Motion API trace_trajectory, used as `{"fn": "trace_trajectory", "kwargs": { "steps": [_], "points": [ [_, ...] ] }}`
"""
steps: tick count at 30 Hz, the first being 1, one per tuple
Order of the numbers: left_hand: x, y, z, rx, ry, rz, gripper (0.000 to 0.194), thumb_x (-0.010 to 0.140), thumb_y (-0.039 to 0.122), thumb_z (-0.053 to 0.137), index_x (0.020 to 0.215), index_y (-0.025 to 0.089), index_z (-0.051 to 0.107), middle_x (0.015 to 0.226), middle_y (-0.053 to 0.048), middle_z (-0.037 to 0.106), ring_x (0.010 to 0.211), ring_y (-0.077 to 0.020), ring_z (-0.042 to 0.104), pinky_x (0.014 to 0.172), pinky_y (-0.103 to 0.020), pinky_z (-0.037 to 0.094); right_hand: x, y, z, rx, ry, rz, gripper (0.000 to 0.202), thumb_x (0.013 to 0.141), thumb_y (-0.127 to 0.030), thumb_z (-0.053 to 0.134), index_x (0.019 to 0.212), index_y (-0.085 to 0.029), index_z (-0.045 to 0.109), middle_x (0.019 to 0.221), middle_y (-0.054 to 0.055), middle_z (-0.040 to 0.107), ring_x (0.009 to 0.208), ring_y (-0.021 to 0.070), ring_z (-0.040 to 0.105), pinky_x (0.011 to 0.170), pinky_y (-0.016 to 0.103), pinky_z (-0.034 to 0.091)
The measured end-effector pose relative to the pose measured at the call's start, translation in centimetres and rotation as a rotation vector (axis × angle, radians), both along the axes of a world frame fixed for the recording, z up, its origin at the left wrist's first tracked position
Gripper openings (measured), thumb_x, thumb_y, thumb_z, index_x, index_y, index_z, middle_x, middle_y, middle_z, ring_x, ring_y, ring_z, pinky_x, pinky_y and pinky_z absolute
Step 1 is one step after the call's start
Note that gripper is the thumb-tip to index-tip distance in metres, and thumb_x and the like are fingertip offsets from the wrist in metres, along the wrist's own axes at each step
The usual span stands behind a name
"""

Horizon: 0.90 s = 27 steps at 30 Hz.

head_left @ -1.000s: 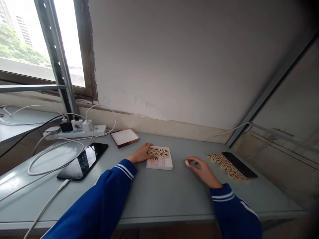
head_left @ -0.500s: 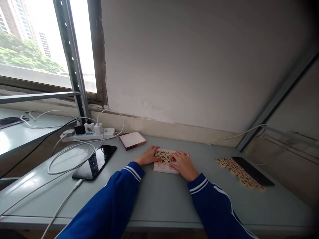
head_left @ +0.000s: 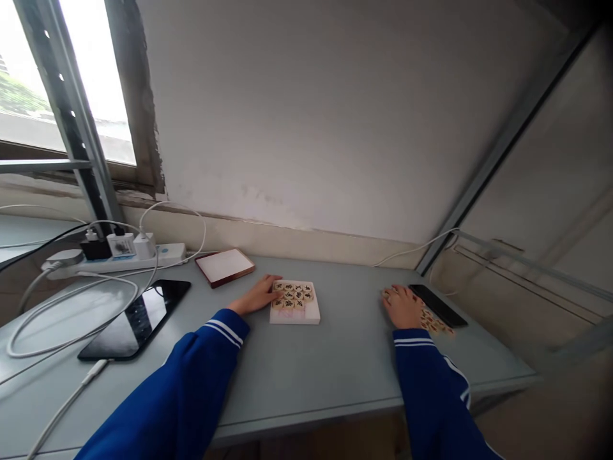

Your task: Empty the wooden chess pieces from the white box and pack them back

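Note:
A shallow white box (head_left: 312, 313) lies on the grey table in front of me, with several round xiangqi pieces (head_left: 297, 295) set in rows inside it, dark characters facing up. My left hand (head_left: 258, 294) grips the box's left side, fingers at the far corner and thumb by the pieces. Over to the right, my right hand (head_left: 402, 307) lies palm down on a loose pile of xiangqi pieces (head_left: 432, 321), its fingers apart. It covers part of the pile, and what is beneath the palm is hidden.
A reddish-brown box lid (head_left: 225, 267) lies behind my left hand. At the left are a black tablet (head_left: 136, 319) with a white cable (head_left: 71, 390) and a power strip (head_left: 167, 254) with chargers. A dark flat device (head_left: 440, 305) borders the pile.
My right hand has left the box and moved right onto the loose pile. My left hand stays at the box. The view has turned right.

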<state>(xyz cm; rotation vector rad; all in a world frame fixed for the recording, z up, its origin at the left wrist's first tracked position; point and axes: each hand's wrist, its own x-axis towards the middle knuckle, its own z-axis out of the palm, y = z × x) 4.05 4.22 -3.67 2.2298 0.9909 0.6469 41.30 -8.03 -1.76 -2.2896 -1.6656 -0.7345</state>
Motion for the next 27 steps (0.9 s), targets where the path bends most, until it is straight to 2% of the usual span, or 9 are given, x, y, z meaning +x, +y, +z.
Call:
{"fn": "trace_trajectory", "kwargs": {
  "steps": [2, 4, 6, 8, 12, 15, 19, 22, 27],
  "points": [
    [0.0, 0.3, -0.4, 0.0, -0.014, -0.007, 0.057, 0.077, 0.049, 0.043, 0.122, 0.015, 0.041, 0.119, -0.012, 0.045, 0.108, -0.024, 0.045, 0.094, -0.034, 0.034, 2.7, -0.7, -1.5, -0.047, -0.039, -0.042, 0.033, 0.08, -0.027, 0.039, 0.105, -0.017, 0.058, 0.123, 0.011, 0.049, 0.115, 0.0291, 0.037, 0.091, 0.05, 0.028],
    [0.0, 0.4, -0.6, 0.001, -0.024, -0.008, 0.057, 0.077, 0.049, 0.044, 0.122, 0.015, 0.042, 0.119, -0.012, 0.045, 0.105, -0.0243, 0.047, 0.092, -0.034, 0.036, 4.0, -1.4, -2.7, -0.064, -0.058, 0.019, 0.036, 0.081, -0.027, 0.036, 0.109, -0.018, 0.055, 0.125, 0.009, 0.048, 0.118, 0.027, 0.036, 0.096, 0.051, 0.024],
    [0.0, 0.4, -0.6, 0.005, -0.028, -0.002, 0.057, 0.077, 0.049, 0.044, 0.122, 0.014, 0.042, 0.118, -0.012, 0.045, 0.103, -0.0241, 0.048, 0.091, -0.034, 0.037, 4.0, -2.0, -3.1, -0.047, -0.03, 0.118, 0.034, 0.081, -0.028, 0.035, 0.107, -0.019, 0.055, 0.12, 0.009, 0.053, 0.116, 0.0257, 0.04, 0.098, 0.05, 0.023],
    [0.0, 0.2, -0.5, 0.007, -0.028, 0.005, 0.057, 0.077, 0.049, 0.044, 0.122, 0.014, 0.042, 0.118, -0.012, 0.046, 0.104, -0.0238, 0.048, 0.09, -0.033, 0.037, 3.1, -2.8, -2.7, -0.062, 0.084, 0.253, 0.029, 0.082, -0.029, 0.036, 0.099, -0.019, 0.057, 0.108, 0.009, 0.059, 0.106, 0.024, 0.048, 0.095, 0.046, 0.031],
    [0.0, -0.4, 0.3, -0.002, -0.027, 0.017, 0.056, 0.076, 0.048, 0.045, 0.121, 0.014, 0.043, 0.118, -0.011, 0.046, 0.105, -0.0236, 0.047, 0.091, -0.032, 0.036, -1.1, -3.6, -0.6, -0.121, 0.435, 0.521, 0.029, 0.082, -0.037, 0.041, 0.102, -0.021, 0.054, 0.095, 0.006, 0.061, 0.086, 0.018, 0.056, 0.079, 0.033, 0.045],
    [0.0, -0.8, 0.7, -0.005, -0.024, 0.024, 0.055, 0.076, 0.045, 0.046, 0.121, 0.013, 0.044, 0.117, -0.012, 0.046, 0.105, -0.0235, 0.047, 0.092, -0.033, 0.036, -5.9, -3.0, 1.3, -0.067, 0.592, 0.652, 0.035, 0.08, -0.04, 0.047, 0.109, -0.022, 0.052, 0.097, 0.005, 0.059, 0.086, 0.017, 0.055, 0.078, 0.031, 0.044],
    [0.0, -0.9, 0.6, 0.001, -0.039, 0.036, 0.052, 0.076, 0.04, 0.048, 0.12, 0.013, 0.044, 0.116, -0.011, 0.047, 0.106, -0.0228, 0.046, 0.093, -0.032, 0.035, -12.1, -0.6, 2.8, -0.144, 0.663, 0.834, 0.024, 0.078, -0.036, 0.051, 0.096, -0.022, 0.059, 0.09, 0.003, 0.06, 0.078, 0.0143, 0.054, 0.069, 0.027, 0.043],
    [0.0, -0.6, 0.2, 0.009, -0.041, 0.04, 0.05, 0.075, 0.037, 0.049, 0.119, 0.012, 0.045, 0.115, -0.012, 0.047, 0.107, -0.0226, 0.045, 0.093, -0.031, 0.034, -14.5, 1.5, 3.0, -0.158, 0.668, 0.849, 0.021, 0.075, -0.032, 0.056, 0.092, -0.02, 0.06, 0.082, 0.001, 0.058, 0.071, 0.0125, 0.052, 0.066, 0.026, 0.041],
    [0.1, -0.3, 0.0, -0.007, -0.05, 0.037, 0.047, 0.075, 0.031, 0.049, 0.118, 0.012, 0.045, 0.115, -0.012, 0.047, 0.106, -0.0212, 0.046, 0.093, -0.03, 0.035, -15.2, 3.1, 2.5, -0.291, 0.555, 0.787, 0.019, 0.072, -0.03, 0.059, 0.088, -0.02, 0.06, 0.087, 0.002, 0.055, 0.079, 0.0147, 0.051, 0.074, 0.029, 0.039]
  ]
}}
